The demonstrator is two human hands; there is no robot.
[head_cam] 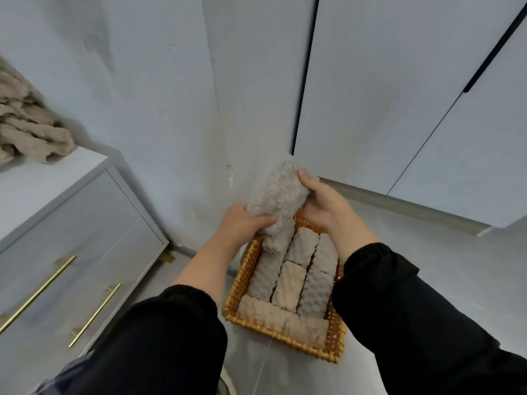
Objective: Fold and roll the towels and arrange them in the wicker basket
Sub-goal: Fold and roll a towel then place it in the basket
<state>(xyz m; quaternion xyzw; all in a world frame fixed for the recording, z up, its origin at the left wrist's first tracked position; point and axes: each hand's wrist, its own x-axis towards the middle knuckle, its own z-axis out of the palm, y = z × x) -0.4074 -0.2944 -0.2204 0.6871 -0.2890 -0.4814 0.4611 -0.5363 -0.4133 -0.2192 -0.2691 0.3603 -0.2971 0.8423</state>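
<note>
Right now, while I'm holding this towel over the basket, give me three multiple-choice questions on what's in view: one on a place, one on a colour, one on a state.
1. Where do the unfolded towels lie?
A) on the floor
B) on top of the white dresser
C) over a chair

2. What colour are the drawer handles?
A) black
B) red
C) gold

3. How is the grey rolled towel?
A) gripped by the left hand and right hand above the wicker basket
B) lying on the floor
C) spread out flat

Answers:
1 B, the beige heap sits on the dresser top at the left.
2 C, the bars shine gold.
3 A, both hands curl round it over the basket's far end.
</note>
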